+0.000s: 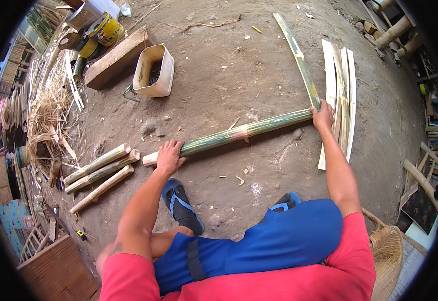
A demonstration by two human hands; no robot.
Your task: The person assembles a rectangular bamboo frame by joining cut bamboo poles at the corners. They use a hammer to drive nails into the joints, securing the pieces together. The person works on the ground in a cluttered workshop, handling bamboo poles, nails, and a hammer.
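Note:
A green bamboo pole (214,142) with a pale node in its middle lies slantwise before me, its right end farther away. My left hand (169,156) is closed over the pole near its pale left end. At the other end my right hand (323,116) grips the pole, fingers partly hidden. A split green bamboo strip (299,60) runs away from that same end; its near tip meets my right fingertips, and I cannot tell whether they hold it too. Just right of this hand lie several pale bamboo slats (347,90), side by side on the ground.
Three short bamboo poles (98,165) lie left of my left hand. Farther off stand a cut-open plastic container (165,75) with small dark bits inside, a wooden beam (114,60) and a yellow bucket (107,30). Shavings (48,110) heap at the left; a woven basket (387,256) sits lower right.

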